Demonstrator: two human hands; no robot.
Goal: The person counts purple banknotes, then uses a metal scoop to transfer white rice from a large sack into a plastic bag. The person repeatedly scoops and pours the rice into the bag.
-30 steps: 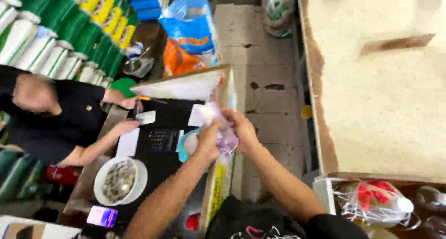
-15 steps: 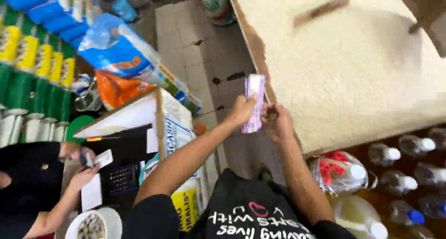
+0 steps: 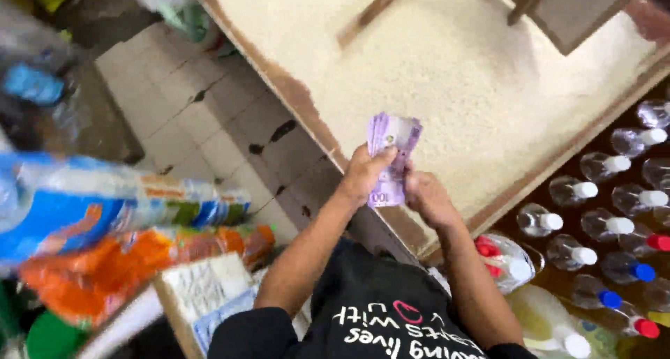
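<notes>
A stack of purple banknotes point(image 3: 391, 150) stands upright between both my hands, over the edge of a large wooden bin of white rice point(image 3: 447, 80). My left hand point(image 3: 363, 174) grips the stack from the left, thumb across its face. My right hand point(image 3: 427, 197) holds the lower right edge of the notes, fingers curled behind them. Both forearms reach up from my black printed shirt point(image 3: 377, 317).
Several clear bottles with white, red and blue caps point(image 3: 607, 212) lie at the right. Blurred blue and orange sacks point(image 3: 105, 240) and a cardboard box point(image 3: 195, 289) sit at the left. A tiled floor point(image 3: 202, 129) runs between them. A wooden divider point(image 3: 572, 10) stands in the rice.
My view has swung right, away from the counter and the person in black. The banknotes stay in both hands and are now held over the rice bin's edge.
</notes>
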